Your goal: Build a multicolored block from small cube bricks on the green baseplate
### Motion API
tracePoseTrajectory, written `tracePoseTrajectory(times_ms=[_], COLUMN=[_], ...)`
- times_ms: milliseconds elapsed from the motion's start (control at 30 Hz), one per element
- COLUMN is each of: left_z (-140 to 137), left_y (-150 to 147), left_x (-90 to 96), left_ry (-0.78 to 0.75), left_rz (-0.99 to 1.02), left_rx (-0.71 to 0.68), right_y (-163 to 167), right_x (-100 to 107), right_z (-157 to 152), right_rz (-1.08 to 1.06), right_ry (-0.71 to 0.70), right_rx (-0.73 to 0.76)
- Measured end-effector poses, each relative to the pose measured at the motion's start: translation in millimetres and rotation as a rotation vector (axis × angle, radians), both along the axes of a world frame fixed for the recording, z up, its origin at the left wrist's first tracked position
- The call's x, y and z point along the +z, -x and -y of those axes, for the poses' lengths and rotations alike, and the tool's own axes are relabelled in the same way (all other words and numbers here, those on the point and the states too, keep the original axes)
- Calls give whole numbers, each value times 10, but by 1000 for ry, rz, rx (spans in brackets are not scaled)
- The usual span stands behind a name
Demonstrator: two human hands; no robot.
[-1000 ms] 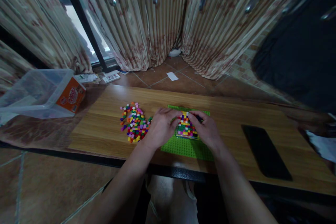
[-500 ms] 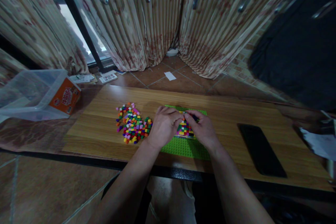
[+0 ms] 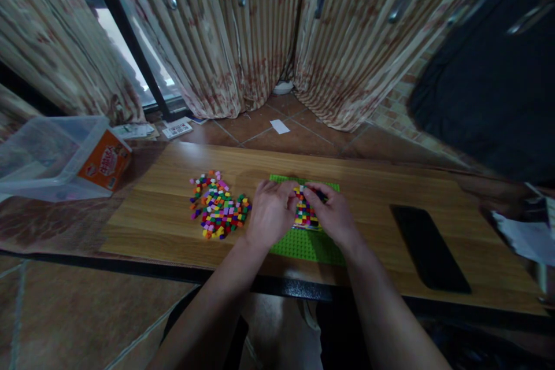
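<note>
Both hands work a patch of small bricks (image 3: 306,214) on the green plate (image 3: 303,245) — left hand (image 3: 272,214) curled against its left edge, right hand (image 3: 333,217) pinching at the top row. Seating a brick, it seems; the next calls for a reach to the loose pile (image 3: 219,212). A phone (image 3: 429,245) lies well right — nothing blocks.

A black phone (image 3: 429,247) is seen lying flat on the wooden table (image 3: 173,208), right side. A clear plastic box (image 3: 56,156) with an orange label is placed at far left. Striped curtains (image 3: 243,34) are hung behind.
</note>
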State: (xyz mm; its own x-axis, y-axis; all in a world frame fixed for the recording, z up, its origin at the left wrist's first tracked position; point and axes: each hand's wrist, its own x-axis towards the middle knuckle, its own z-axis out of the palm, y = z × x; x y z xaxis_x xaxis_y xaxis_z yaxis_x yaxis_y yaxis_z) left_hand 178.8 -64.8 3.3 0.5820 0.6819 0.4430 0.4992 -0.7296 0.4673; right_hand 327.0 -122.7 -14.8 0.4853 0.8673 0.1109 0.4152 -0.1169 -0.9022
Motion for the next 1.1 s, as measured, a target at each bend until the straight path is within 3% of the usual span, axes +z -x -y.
tracePoseTrajectory(times_ms=[300, 633, 900, 1100], left_z=[77, 92, 110, -63], left_y=[-30, -46, -36, 186], left_x=[15, 8, -10, 44], left_ry=[13, 27, 55, 154], left_rz=[-2, 6, -5, 90], left_rx=[77, 70, 65, 43], right_y=[72, 114, 132, 54], right_x=[3, -2, 14, -44], right_z=[-39, -80, -73, -39], right_rz=[-85, -188, -149, -151], right_ry=[23, 50, 55, 56], right_rx=[-52, -110, -125, -103])
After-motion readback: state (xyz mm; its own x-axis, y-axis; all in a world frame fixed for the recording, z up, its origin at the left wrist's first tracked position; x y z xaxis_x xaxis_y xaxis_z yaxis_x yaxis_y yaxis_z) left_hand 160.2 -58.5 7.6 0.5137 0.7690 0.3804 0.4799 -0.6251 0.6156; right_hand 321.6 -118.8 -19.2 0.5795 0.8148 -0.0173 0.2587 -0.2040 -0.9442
